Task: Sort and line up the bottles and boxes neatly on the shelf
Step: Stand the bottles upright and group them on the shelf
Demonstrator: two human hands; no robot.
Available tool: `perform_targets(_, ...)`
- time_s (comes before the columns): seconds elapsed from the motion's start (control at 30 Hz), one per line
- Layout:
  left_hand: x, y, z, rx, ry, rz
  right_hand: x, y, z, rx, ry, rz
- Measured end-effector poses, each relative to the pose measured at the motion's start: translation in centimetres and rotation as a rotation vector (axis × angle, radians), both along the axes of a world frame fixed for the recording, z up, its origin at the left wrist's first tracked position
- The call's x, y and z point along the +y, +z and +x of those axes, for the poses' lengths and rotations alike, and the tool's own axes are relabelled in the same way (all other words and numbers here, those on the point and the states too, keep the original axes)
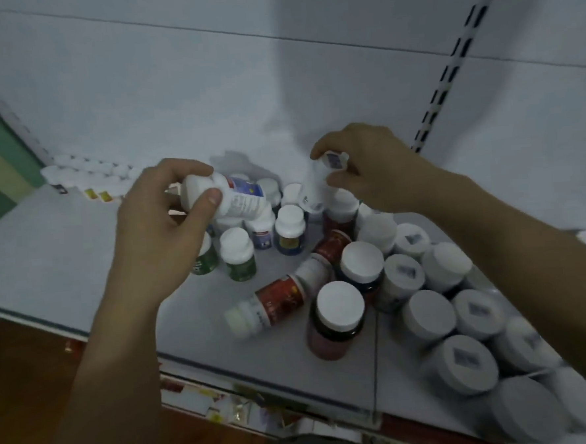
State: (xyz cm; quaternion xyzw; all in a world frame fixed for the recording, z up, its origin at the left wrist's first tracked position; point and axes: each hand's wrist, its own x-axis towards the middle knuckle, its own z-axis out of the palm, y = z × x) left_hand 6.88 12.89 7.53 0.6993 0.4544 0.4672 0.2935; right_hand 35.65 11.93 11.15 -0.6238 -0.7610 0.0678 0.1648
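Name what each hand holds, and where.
Left hand grips a blue-labelled bottle at its cap end; right hand pinches a tilted white bottle by its cap.

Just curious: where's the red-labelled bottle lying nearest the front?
Head view, centre: the red-labelled bottle lies on the shelf, left of a dark white-capped jar.

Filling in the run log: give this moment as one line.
left hand: holds blue-label white bottle, tilted | right hand: holds sticker-capped white bottle | shelf: bottles unsorted, red-label bottle lying down

Left hand (168, 222) grips blue-label bottle (228, 198); right hand (371, 172) grips white bottle (317, 186).
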Motion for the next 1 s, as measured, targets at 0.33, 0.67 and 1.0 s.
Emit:
perform_targets(0.33,2.7,-1.2,0.5,-0.032,-0.201,-0.072,-1.0,-2.0,1.8,-0.327,-0.222,-0.207)
perform_targets(0.67,3.8,-1.5,1.0,0.028,-0.273,-0.063,1.2,-3.4,-1.4,-0.324,-0.138,-0.234)
perform_targets(1.0,3.9,-1.4,1.1,0.011,-0.266,-0.068,-0.7,-3.4,-2.6,-0.333,-0.234,-0.159)
